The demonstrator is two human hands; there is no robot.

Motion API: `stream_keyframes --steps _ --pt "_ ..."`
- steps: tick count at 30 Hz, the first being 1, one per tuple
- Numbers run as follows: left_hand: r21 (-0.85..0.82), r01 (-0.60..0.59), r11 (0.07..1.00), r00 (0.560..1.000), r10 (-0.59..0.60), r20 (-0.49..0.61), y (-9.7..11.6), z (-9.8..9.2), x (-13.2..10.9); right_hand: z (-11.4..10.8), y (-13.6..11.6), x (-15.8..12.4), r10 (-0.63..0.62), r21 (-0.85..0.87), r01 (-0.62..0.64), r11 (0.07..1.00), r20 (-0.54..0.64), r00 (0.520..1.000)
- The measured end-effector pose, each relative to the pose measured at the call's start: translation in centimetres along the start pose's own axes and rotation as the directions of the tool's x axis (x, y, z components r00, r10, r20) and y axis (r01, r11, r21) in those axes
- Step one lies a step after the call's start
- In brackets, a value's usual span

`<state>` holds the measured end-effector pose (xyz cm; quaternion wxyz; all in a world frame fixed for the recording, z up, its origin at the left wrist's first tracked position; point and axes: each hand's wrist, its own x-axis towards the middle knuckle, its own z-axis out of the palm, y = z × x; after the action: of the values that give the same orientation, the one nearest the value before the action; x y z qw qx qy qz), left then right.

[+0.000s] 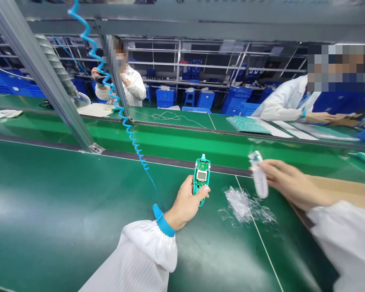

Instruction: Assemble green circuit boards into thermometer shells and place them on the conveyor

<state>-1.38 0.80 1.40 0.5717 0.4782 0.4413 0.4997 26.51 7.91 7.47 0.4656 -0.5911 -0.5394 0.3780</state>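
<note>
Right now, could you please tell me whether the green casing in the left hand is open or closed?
Open: the green casing shows its bare circuit board, with no cover over it.

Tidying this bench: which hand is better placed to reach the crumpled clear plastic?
Probably the right hand: it's just above the crumpled clear plastic, though holding a white casing. The left hand grips a green-framed circuit board, farther off.
</note>
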Motion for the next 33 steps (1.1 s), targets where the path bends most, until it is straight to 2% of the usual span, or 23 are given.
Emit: stream_keyframes --steps 1,3,5,7,9,12,15,18,23,28,33 --pt "0.005 -0.002 1.000 1.000 0.002 -0.004 0.0 0.0 0.0 2.4 0.3 -1.0 0.055 0.160 -0.078 0.984 0.142 0.988" --pt "-0.005 -0.006 1.000 1.000 0.006 -0.011 -0.1 0.1 0.1 6.6 1.0 -3.1 0.062 0.361 -0.184 0.914 0.325 0.944" --pt "-0.041 -0.024 0.999 1.000 0.024 -0.012 -0.3 0.1 0.2 9.4 1.8 -4.8 0.028 0.468 -0.229 0.854 0.399 0.917" --pt "-0.063 -0.048 0.997 0.999 0.048 -0.010 -0.6 0.0 0.4 10.7 2.7 -5.8 0.011 0.520 -0.257 0.815 0.429 0.903" --pt "-0.039 -0.064 0.997 0.998 0.063 -0.015 -0.8 -0.1 0.5 11.1 3.4 -6.3 0.010 0.532 -0.275 0.801 0.448 0.894" --pt "0.112 -0.078 0.991 0.995 0.084 -0.050 -0.9 -0.1 0.4 11.0 4.0 -6.6 -0.003 0.532 -0.269 0.803 0.455 0.891" --pt "0.331 -0.108 0.937 0.988 0.139 -0.070 -0.6 0.1 -0.1 11.4 4.3 -6.9 -0.012 0.545 -0.226 0.808 0.399 0.917" --pt "0.459 -0.149 0.876 0.977 0.201 -0.066 -0.6 0.2 -0.5 12.1 4.5 -7.2 -0.011 0.540 -0.184 0.821 0.338 0.941" --pt "0.424 -0.152 0.893 0.981 0.190 -0.048 -0.8 0.1 -0.5 12.4 4.6 -7.4 -0.016 0.537 -0.186 0.823 0.348 0.937" --pt "0.403 -0.165 0.900 0.986 0.163 0.040 -0.2 0.5 -0.9 12.3 4.5 -7.3 0.031 0.515 -0.165 0.841 0.258 0.966" --pt "0.593 -0.198 0.780 0.979 0.181 0.090 0.1 1.0 -1.3 12.3 4.1 -7.2 0.031 0.592 -0.175 0.787 0.244 0.969"
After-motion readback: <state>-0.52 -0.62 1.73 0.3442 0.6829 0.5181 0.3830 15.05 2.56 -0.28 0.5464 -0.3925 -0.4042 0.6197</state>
